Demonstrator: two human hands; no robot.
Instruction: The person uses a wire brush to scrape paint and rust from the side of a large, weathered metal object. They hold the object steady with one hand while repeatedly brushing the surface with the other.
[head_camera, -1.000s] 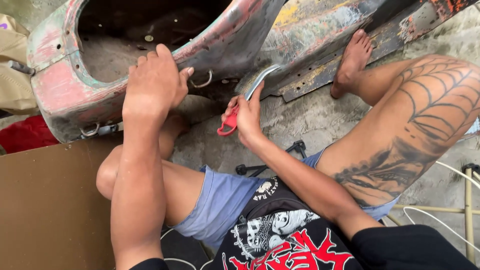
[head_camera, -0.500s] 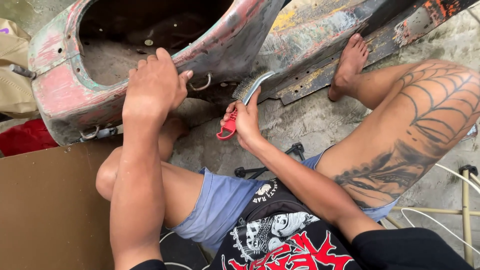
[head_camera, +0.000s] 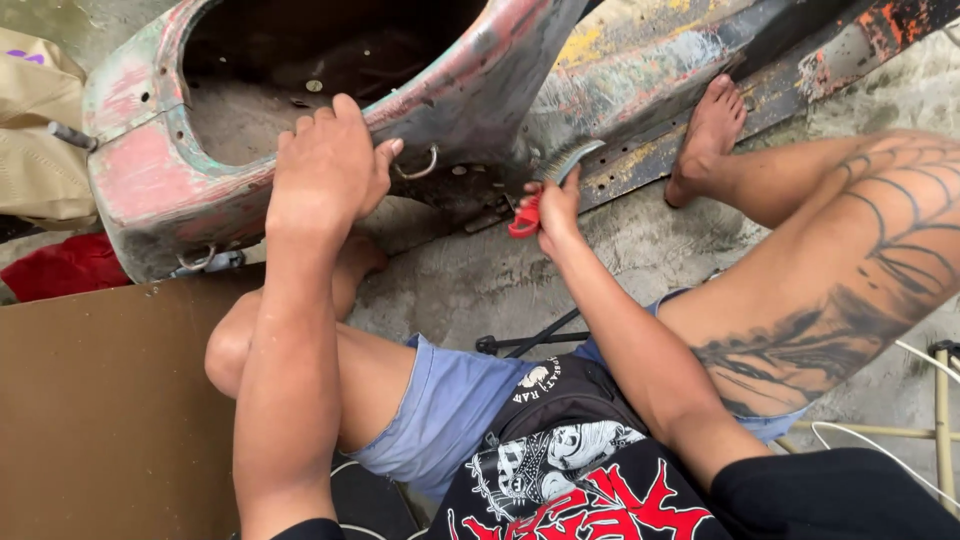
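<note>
Your right hand (head_camera: 556, 205) is closed around the red handle of the wire brush (head_camera: 560, 170), whose bristles sit against the lower edge of the stripped scooter body (head_camera: 180, 190) lying on the concrete floor (head_camera: 600, 270). Keep your left hand (head_camera: 325, 165) gripping the shell's rim to brace it, and hold the bristles flat to the metal with short, even strokes.

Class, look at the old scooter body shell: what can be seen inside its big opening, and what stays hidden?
Inside the scooter body shell: a dusty grey floor with small bits. The deeper recess is too dark; the left hand covers the rim.
</note>
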